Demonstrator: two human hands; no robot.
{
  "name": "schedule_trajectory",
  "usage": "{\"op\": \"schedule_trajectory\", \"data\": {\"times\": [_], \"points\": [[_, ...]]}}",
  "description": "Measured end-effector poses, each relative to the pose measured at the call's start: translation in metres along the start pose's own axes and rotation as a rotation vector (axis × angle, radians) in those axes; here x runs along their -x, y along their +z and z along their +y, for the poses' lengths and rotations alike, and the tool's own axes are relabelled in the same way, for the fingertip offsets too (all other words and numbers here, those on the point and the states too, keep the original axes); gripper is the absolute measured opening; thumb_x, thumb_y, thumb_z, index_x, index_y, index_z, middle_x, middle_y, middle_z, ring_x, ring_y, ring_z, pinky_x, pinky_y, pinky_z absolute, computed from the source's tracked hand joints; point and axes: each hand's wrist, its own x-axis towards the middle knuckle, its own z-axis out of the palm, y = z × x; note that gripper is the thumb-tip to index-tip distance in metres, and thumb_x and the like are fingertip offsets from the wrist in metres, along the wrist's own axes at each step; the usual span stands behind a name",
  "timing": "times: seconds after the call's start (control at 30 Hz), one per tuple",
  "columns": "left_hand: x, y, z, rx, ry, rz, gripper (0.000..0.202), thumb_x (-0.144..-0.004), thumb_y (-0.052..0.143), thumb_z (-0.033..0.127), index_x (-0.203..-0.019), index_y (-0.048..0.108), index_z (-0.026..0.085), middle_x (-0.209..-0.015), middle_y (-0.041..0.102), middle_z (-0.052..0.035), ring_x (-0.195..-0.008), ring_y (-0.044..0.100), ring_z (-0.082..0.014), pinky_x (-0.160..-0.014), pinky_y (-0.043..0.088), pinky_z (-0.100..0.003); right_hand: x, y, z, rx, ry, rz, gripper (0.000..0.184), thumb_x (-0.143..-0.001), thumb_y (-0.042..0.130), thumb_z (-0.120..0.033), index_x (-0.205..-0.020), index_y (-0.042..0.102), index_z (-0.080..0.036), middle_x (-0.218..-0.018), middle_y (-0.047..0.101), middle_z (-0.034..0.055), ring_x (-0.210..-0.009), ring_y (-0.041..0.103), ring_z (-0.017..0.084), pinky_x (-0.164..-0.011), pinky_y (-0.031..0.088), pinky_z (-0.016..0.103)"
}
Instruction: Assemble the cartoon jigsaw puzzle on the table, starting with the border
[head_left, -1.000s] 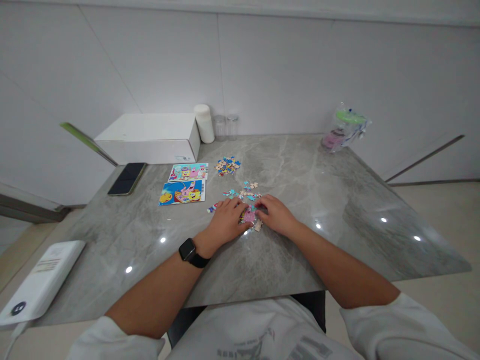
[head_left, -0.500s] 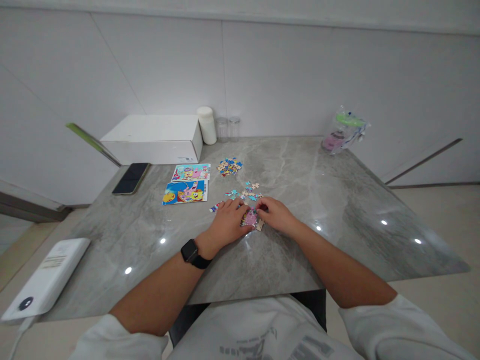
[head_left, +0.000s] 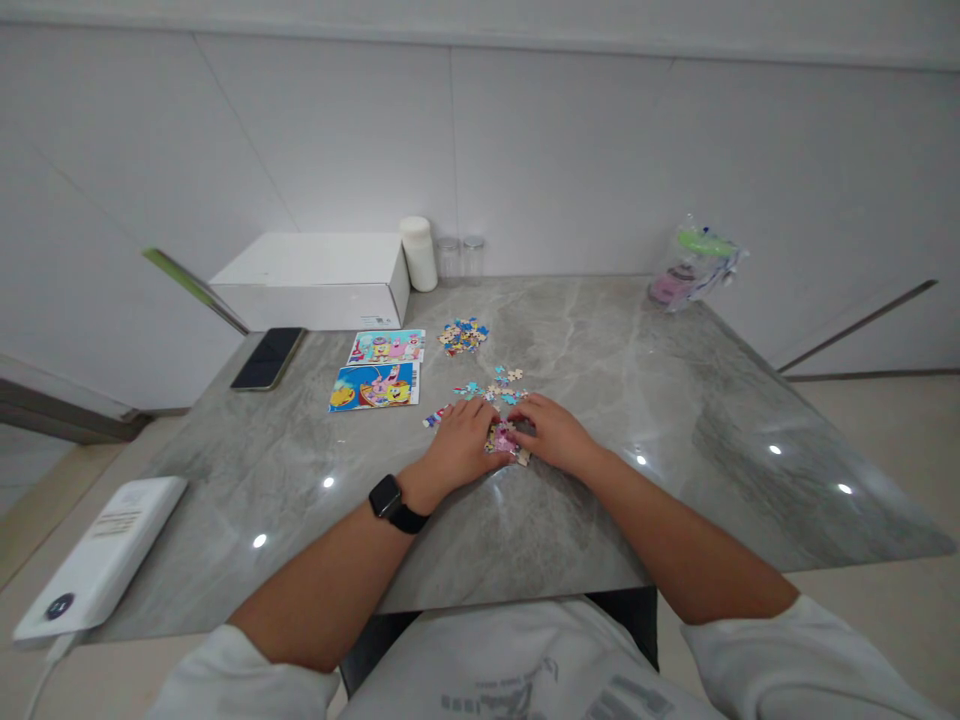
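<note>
A partly joined jigsaw puzzle (head_left: 501,438) with pink and yellow printing lies on the grey table near its front middle. My left hand (head_left: 466,440), a black watch on its wrist, is curved around the puzzle's left side and holds it between thumb and fingers. At the puzzle's right edge my right hand (head_left: 556,433) is closed, thumb and forefinger on a jigsaw piece that the fingers mostly hide. Loose jigsaw pieces (head_left: 504,388) lie just beyond both hands. More joined pieces (head_left: 435,416) stick out left of my left fingers.
A pile of jigsaw pieces (head_left: 463,336) lies farther back, beside two cartoon picture cards (head_left: 375,387). Behind stand a white box (head_left: 307,290), a white bottle (head_left: 418,255) and two glass jars (head_left: 472,258). A phone (head_left: 268,358), white power bank (head_left: 101,555) and bagged cup (head_left: 694,265) are around the edges.
My right fingers have shifted slightly at the puzzle's right edge, with thumb and forefinger lower against it. My left hand keeps its place. The whole view has moved slightly.
</note>
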Motion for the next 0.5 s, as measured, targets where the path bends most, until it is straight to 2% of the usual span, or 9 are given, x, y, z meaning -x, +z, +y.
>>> {"op": "schedule_trajectory", "data": {"times": [0.17,0.37,0.5], "points": [[-0.0009,0.0037,-0.0011,0.023,0.000,0.021,0.045,-0.080,0.087,0.046,-0.107,0.061,0.021,-0.115,0.066,-0.0096,-0.109,0.061,-0.0315,-0.094,0.048,-0.045,-0.0010,0.0002,0.0013,0.054,-0.012,0.020,0.008,-0.094,0.072,-0.024,-0.099,0.073,-0.019,-0.102,0.068,0.0082,-0.099,0.063,0.021,-0.093,0.049,0.034],[-0.0025,0.0053,-0.0021,0.070,-0.033,0.001,0.026,-0.088,0.079,0.037,-0.101,0.061,0.022,-0.101,0.071,-0.0074,-0.099,0.065,-0.0302,-0.088,0.047,-0.044,-0.0038,-0.0020,0.0041,0.097,0.015,0.060,0.016,-0.102,0.060,-0.025,-0.101,0.074,-0.019,-0.101,0.070,0.0093,-0.098,0.063,0.022,-0.093,0.049,0.035],[-0.0047,0.0044,-0.0034,0.098,-0.058,0.015,0.009,-0.095,0.066,0.023,-0.103,0.063,0.022,-0.099,0.073,-0.0071,-0.097,0.067,-0.0283,-0.087,0.048,-0.042,-0.0054,-0.0028,0.0051,0.134,0.046,0.048,0.023,-0.105,0.053,-0.022,-0.098,0.075,-0.019,-0.099,0.070,0.0099,-0.098,0.063,0.022,-0.092,0.049,0.034]]}}
